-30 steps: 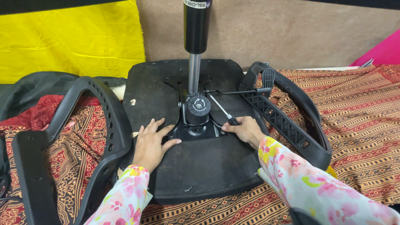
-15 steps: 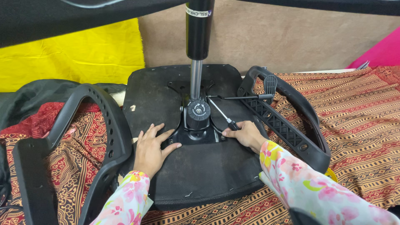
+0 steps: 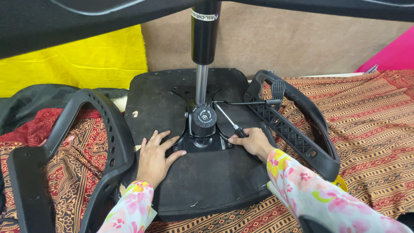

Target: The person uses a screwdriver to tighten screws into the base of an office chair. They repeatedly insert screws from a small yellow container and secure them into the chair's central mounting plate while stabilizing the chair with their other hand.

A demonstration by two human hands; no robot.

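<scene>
In the centre of the frame an upturned black office-chair seat pan is lying on a red and orange patterned cloth, with its black metal tilt mechanism plate and chrome-and-black gas lift cylinder rising toward the top edge. The left hand is lying flat on the pan just left of the plate, fingers spread apart and pressing down. The right hand, at centre right, is closing its fingers around the black handle of a slim screwdriver whose shaft is slanting up-left toward the plate's edge — the tip itself is too small to make out. A thin black lever rod with a paddle end is sticking out to the right. Black plastic armrests are flanking the pan: one at the left, one at the right. To do this well, it seems wise to be keeping the spread palm bearing steadily so the pan is not rocking on the soft cloth, and holding the driver in line with the fastener — a tilted tip would probably slip out.
</scene>
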